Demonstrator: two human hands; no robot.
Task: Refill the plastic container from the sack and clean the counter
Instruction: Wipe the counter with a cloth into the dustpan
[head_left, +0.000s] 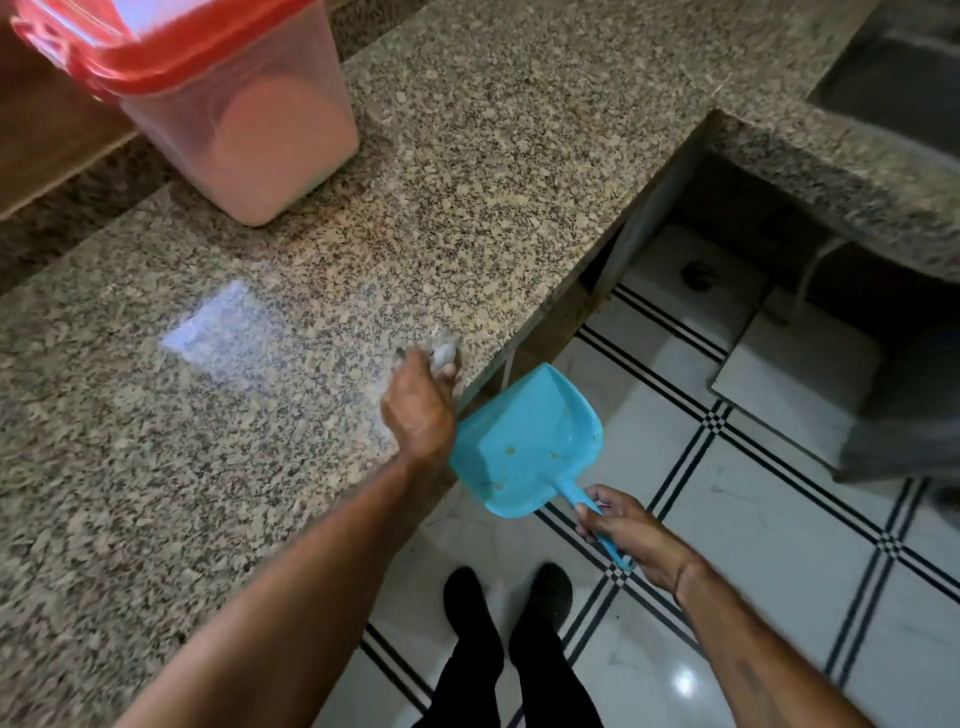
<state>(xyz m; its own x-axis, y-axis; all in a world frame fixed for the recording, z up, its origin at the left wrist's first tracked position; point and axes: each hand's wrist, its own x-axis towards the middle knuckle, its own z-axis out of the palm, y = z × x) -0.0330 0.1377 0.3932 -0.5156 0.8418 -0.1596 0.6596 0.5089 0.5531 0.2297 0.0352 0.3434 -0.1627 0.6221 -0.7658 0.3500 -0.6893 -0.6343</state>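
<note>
At the surface (519, 130) edge, a blurred grey wad (444, 357) is gripped by the left hand (418, 410); just below, a dustpan (530, 441) is held by its handle in the right hand (631, 530). Farther back, the lidded container (244, 135) stands.

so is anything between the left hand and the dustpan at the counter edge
Nothing visible. The left hand, gripping a blurred grey object, is at the counter edge, and the blue dustpan, held by the right hand, sits just below that edge beside it.
</note>
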